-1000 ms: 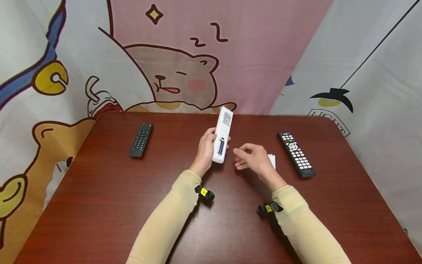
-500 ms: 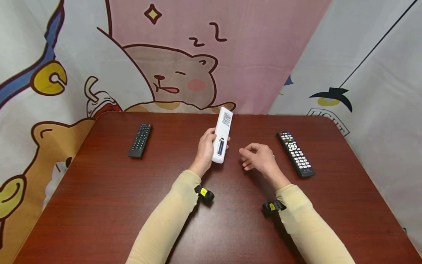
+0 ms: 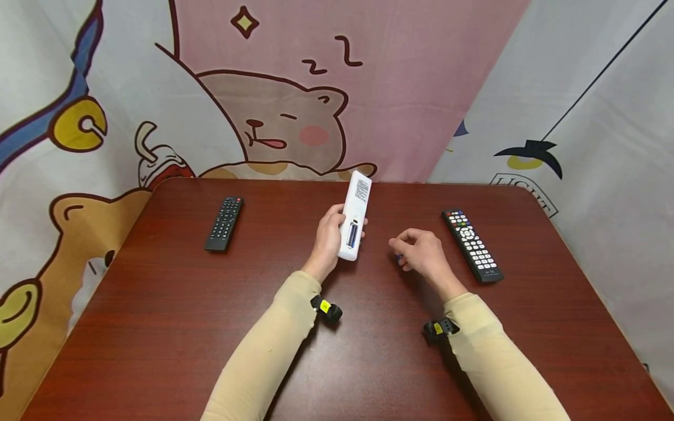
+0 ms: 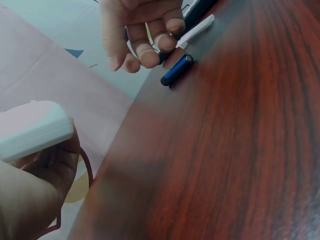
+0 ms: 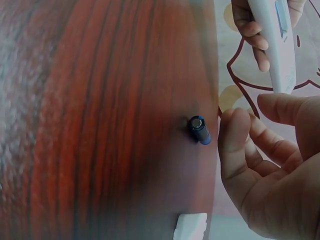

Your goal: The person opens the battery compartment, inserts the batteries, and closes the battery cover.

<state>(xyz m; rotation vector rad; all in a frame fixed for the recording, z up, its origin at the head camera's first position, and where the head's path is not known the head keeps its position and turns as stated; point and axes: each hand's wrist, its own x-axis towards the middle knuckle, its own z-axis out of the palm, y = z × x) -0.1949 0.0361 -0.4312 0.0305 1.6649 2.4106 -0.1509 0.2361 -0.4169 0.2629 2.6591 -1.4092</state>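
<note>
My left hand (image 3: 327, 240) grips a white remote control (image 3: 358, 199), tilted with its back toward me. Its battery compartment (image 3: 352, 235) is uncovered, with a dark blue battery in it. To the right, my right hand (image 3: 423, 252) hovers over the table, fingers loosely bent and nothing between thumb and fingertips. A blue and black battery (image 5: 200, 131) lies on the tabletop just beyond those fingertips; in the left wrist view the battery (image 4: 177, 70) shows below them. A small white cover (image 5: 191, 226) lies nearby, hidden behind my right hand in the head view.
On the brown table (image 3: 368, 362), a small black remote (image 3: 224, 225) lies at the left. A longer black remote (image 3: 473, 245) with white buttons lies right of my right hand. A cartoon-printed curtain (image 3: 411, 88) hangs behind the table's far edge.
My right hand has moved a little to the right, away from the white remote, and now hides the white cover in the head view. My left hand and the white remote have stayed in place.
</note>
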